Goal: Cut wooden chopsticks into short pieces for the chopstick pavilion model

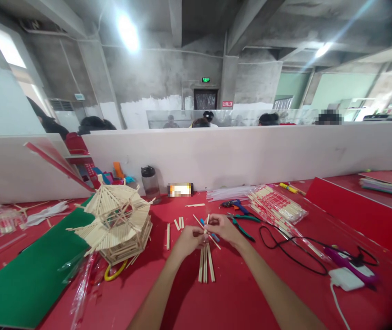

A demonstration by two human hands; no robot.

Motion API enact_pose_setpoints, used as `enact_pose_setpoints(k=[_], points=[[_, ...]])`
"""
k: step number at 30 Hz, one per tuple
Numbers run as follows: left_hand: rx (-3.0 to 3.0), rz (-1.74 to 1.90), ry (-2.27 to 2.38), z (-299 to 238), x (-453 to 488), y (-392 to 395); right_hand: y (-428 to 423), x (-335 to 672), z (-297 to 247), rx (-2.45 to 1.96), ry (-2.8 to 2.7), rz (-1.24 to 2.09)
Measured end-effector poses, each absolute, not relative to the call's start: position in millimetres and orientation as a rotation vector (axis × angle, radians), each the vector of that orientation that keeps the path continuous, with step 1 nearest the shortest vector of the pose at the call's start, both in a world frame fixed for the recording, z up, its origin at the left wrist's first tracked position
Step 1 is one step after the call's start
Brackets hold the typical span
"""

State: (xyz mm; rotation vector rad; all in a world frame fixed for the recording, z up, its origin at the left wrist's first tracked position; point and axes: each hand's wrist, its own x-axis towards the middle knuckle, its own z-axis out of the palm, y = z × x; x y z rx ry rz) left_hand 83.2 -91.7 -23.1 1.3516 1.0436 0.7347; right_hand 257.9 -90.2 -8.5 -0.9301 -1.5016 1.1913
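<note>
My left hand (188, 239) and my right hand (223, 228) meet over the red table (237, 293), both closed round thin wooden sticks (207, 228) that cross between them. A blue-handled tool (210, 232) shows between the fingers; which hand grips it I cannot tell. Below the hands lies a small bundle of cut sticks (205, 263). A few short stick pieces (179, 223) lie just beyond the left hand. A pavilion model built of sticks (116, 222) stands to the left on a green board (27, 279).
Right of the hands lie green-handled pliers (242, 225), a blue glue gun (233, 204), packs of chopsticks (278, 206), a black cable (292, 252), a purple tool (349, 263) and a white adapter (345, 278). A white partition (251, 153) runs behind; people sit beyond it.
</note>
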Motion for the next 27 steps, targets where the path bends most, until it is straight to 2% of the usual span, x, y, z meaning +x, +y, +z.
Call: enact_pose_setpoints(k=[8,12,19,22,27], points=[[1.391,0.739,1.051,-10,82,-97,-89,254,-11,-0.904,-1.564,1.157],[1.405,0.776,1.058,-8,75,-91,-82,268,-5,-0.979,-1.678,0.976],[1.296,0.88,1.037,-11,69,-84,-89,346,-15,-1.705,-1.875,0.124],[1.283,0.899,1.021,-10,69,-86,-94,361,-31,-1.956,-1.926,0.034],[1.299,0.903,1.012,-11,70,-87,-94,365,-42,-2.064,-1.961,0.024]])
